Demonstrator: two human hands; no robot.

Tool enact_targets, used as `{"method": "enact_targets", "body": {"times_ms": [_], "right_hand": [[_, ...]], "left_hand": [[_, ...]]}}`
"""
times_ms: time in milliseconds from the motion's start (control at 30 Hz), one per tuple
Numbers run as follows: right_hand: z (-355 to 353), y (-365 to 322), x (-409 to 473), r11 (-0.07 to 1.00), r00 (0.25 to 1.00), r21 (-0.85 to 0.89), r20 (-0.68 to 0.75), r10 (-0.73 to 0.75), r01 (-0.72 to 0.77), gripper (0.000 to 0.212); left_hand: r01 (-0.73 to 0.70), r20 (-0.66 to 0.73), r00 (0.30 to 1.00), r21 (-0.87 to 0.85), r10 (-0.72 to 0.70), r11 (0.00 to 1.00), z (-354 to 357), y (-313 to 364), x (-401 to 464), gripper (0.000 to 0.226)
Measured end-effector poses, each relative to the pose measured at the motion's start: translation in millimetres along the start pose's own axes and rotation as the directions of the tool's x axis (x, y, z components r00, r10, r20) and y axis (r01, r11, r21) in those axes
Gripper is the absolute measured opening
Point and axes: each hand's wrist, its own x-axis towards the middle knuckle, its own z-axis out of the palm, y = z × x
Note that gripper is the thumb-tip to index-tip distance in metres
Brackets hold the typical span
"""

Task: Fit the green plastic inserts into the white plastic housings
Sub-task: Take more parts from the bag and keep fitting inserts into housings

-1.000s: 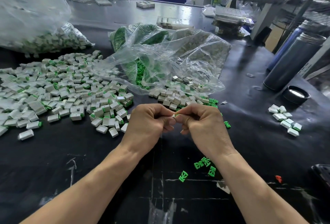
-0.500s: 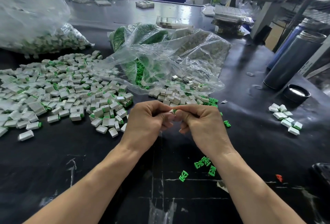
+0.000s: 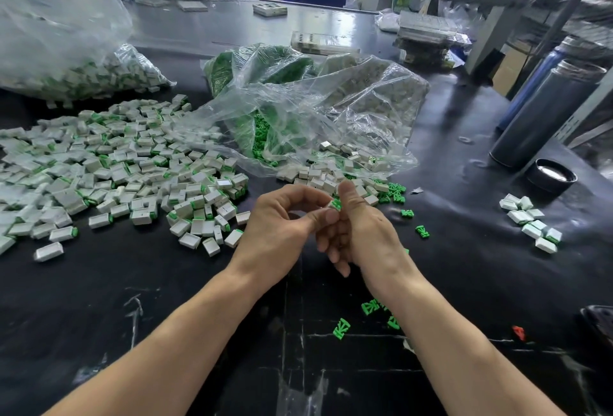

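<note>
My left hand (image 3: 282, 226) and my right hand (image 3: 361, 230) meet over the black table, pinching one small white housing with a green insert (image 3: 335, 205) between thumbs and fingertips. The right thumb stands up beside the piece; most of the piece is hidden by fingers. A big pile of white housings with green inserts (image 3: 126, 177) covers the table to the left. Loose green inserts (image 3: 341, 327) lie near my right forearm, and others (image 3: 396, 192) beyond my right hand. An open clear bag (image 3: 298, 117) holds green inserts and white housings.
A second clear bag of parts (image 3: 83, 71) sits at the far left. A small group of white housings (image 3: 530, 223) lies at the right, near a black round lid (image 3: 550, 177) and a tall grey flask (image 3: 544, 114). A small red piece (image 3: 518, 332) lies at lower right.
My right hand has turned, its thumb now pointing up and its fingers uncurled below. The green end of the held piece now shows between the two hands.
</note>
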Motion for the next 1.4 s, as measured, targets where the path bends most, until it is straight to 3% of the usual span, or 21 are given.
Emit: {"method": "enact_targets", "body": {"times_ms": [133, 300, 600, 733, 1067, 1300, 1400], "right_hand": [[3, -2, -3, 0.999, 0.998, -0.039, -0.053, 0.031, -0.033, 0.073], [8, -3, -3, 0.996, 0.993, 0.083, -0.103, 0.048, -0.039, 0.07], [17, 12, 6, 0.997, 0.954, -0.071, -0.296, -0.05, 0.03, 0.047], [17, 11, 4, 0.991, 0.938, -0.132, -0.339, -0.071, 0.027, 0.048], [17, 8, 0, 0.981, 0.927, -0.186, -0.36, -0.11, 0.044, 0.047], [13, 13, 4, 0.998, 0.96, -0.004, -0.274, -0.062, 0.063, 0.068], [9, 15, 6, 0.999, 0.965, -0.004, -0.258, -0.049, 0.05, 0.071]], "left_hand": [[-0.002, 0.045, 0.999, -0.051, 0.005, 0.999, 3, 2, -2, 0.009], [0.0, 0.021, 1.0, -0.039, 0.001, 0.999, 8, 1, -4, 0.011], [0.008, -0.014, 1.0, -0.01, -0.008, 1.0, 15, 0, -7, 0.004], [0.01, -0.011, 1.0, -0.018, -0.01, 1.0, 14, 0, -8, 0.004], [-0.006, -0.009, 1.0, 0.031, 0.006, 1.0, 12, -3, -7, 0.004], [0.005, -0.032, 0.999, 0.053, -0.003, 0.999, 13, 2, -7, 0.004], [0.004, -0.055, 0.999, 0.112, 0.003, 0.994, 11, 5, -8, 0.005]]}}
